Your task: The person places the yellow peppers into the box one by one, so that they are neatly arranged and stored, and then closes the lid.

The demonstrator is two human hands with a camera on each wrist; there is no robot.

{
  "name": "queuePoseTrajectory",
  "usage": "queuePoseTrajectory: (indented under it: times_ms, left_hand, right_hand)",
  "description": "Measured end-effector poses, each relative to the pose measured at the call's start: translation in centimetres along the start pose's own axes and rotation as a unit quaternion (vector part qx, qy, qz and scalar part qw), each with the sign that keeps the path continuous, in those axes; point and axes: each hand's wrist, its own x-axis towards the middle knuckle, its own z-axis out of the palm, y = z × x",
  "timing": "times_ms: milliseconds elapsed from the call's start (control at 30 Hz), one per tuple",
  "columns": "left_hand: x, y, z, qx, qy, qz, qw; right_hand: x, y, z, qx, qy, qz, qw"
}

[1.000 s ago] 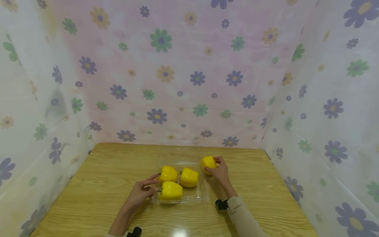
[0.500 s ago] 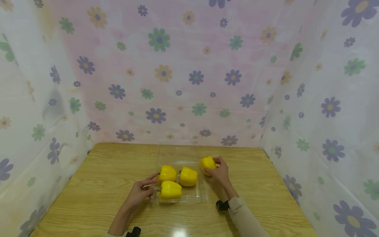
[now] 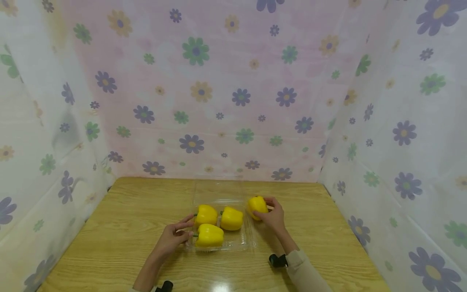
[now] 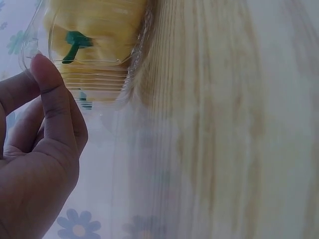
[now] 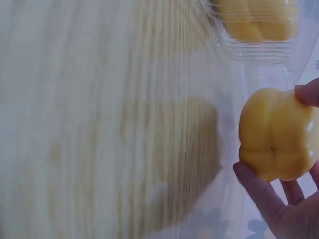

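Observation:
In the head view, a clear plastic clamshell container (image 3: 237, 242) stands mid-table with three yellow bell peppers inside: one at back left (image 3: 206, 215), one at right (image 3: 232, 219), one at front left (image 3: 210, 235). My left hand (image 3: 171, 238) pinches the container's left rim; the left wrist view shows the thumb and a finger of that hand (image 4: 47, 144) at the rim (image 4: 25, 52). My right hand (image 3: 273, 215) grips another yellow bell pepper (image 3: 257, 207) just right of the container. Thumb and fingers spread around this pepper (image 5: 276, 134), its lobed end showing in the right wrist view.
The container's clear lid (image 3: 219, 191) lies open toward the back of the wooden table (image 3: 146, 202). Flower-patterned sheets (image 3: 219, 81) enclose the table at the back and both sides. A black wrist device (image 3: 278, 260) sits on the right arm.
My right hand and its bell pepper have shifted slightly nearer to me over the last half second. The left hand, the container and the peppers inside stay in place.

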Motion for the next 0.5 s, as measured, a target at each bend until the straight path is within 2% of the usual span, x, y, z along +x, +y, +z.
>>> queuePoseTrajectory:
  times_ms: [300, 500]
  left_hand:
    - [0.1, -0.3, 0.0, -0.005, -0.003, -0.005, 1.0000]
    - [0.2, -0.4, -0.1, -0.003, -0.003, -0.005, 1.0000]
  right_hand:
    - [-0.7, -0.5, -0.9, 0.010, 0.033, -0.008, 0.9994]
    - [-1.2, -1.1, -1.3, 0.041, 0.031, -0.034, 0.9981]
